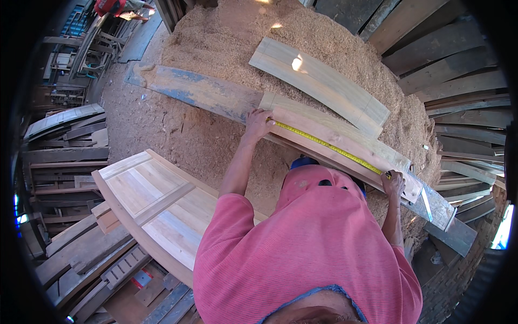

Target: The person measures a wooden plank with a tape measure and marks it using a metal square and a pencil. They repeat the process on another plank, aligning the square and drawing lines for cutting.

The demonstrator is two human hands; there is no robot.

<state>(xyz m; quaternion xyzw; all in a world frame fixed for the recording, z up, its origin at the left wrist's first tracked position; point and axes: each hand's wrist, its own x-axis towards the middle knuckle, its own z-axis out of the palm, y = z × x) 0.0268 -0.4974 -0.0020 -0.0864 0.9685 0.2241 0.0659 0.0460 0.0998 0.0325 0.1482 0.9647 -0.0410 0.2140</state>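
A yellow tape measure [329, 146] is stretched along a pinkish-brown wooden board [329, 135] in front of me. My left hand [259, 123] is closed on the tape's left end, at the board's left end. Near the other end, the fingers of my right hand [395, 184] close around the tape's right part; a small dark piece shows at the fingertips, too small to make out. Behind the board lies a paler plank [286, 103]. Just beyond my right hand, a metal square [427, 204] rests near the bench's right end.
The bench is a long plank with worn blue paint [210, 94]. Another loose plank [318, 81] lies beyond it on heaped sawdust [216, 38]. A panelled wooden door [162, 189] stands at my left. Stacked boards [458, 70] line the right; a person [127, 6] is at far left.
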